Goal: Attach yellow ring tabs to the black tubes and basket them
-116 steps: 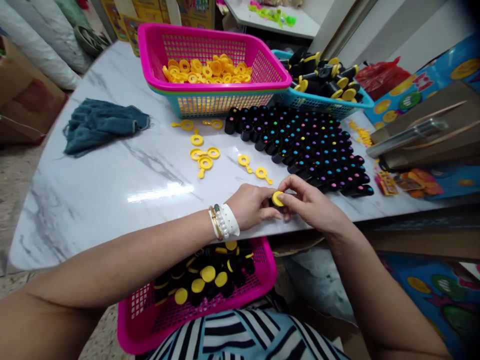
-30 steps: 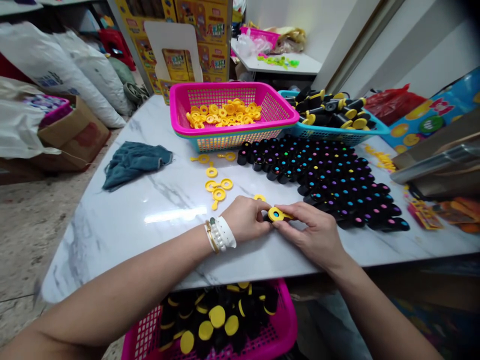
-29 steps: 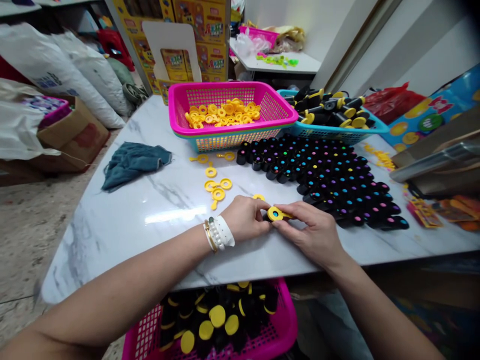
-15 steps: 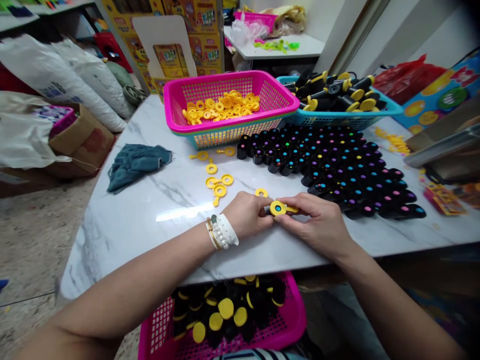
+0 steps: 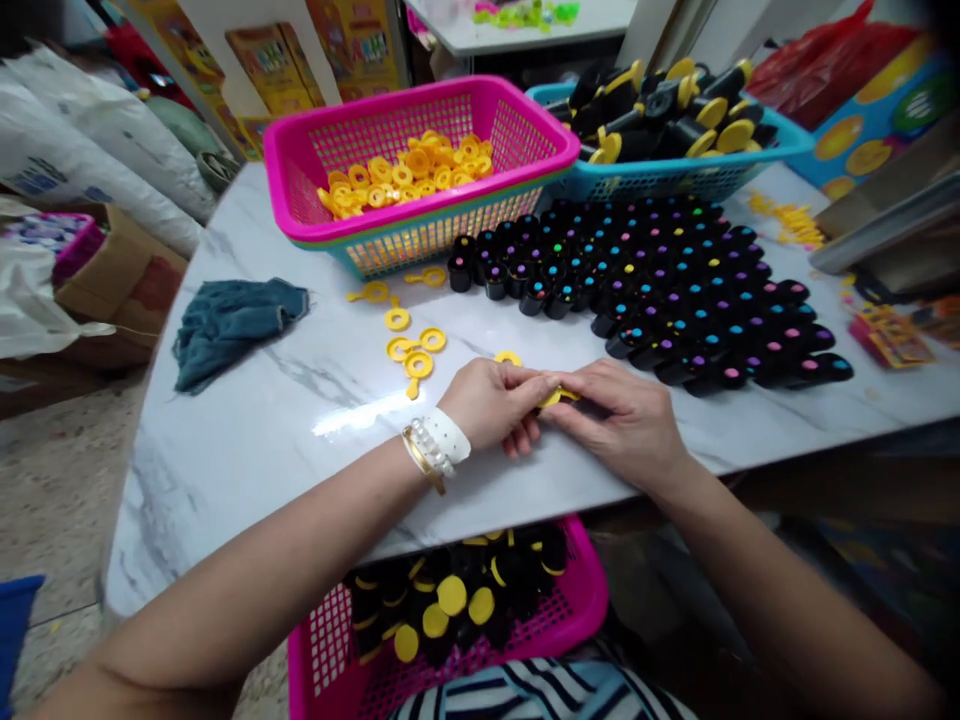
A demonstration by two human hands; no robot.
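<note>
My left hand [image 5: 491, 405] and my right hand [image 5: 626, 415] meet over the front of the marble-patterned table [image 5: 300, 480]. Between their fingertips is a yellow ring with a tab [image 5: 559, 396], partly covered by my left thumb. Both hands are closed on it; the black piece under the ring is hidden now. Just behind my left fingers lies another yellow ring [image 5: 508, 358]. Several loose yellow tabbed rings [image 5: 418, 364] lie to the left. Rows of black cylinders [image 5: 675, 290] with coloured dots on top stand behind and right of my right hand.
A pink basket [image 5: 330, 225] of yellow rings stands at the back, beside a blue basket [image 5: 675, 175] of black-and-yellow pieces. A dark teal cloth [image 5: 236, 325] lies at the left. Below the table edge is another pink basket [image 5: 596, 600]. Small yellow parts [image 5: 791, 222] lie far right.
The view has tilted down and shifted. My left thumb has moved onto the yellow ring's top, covering the blue dot that showed in its centre. The ring has tilted; both hands keep hold.
</note>
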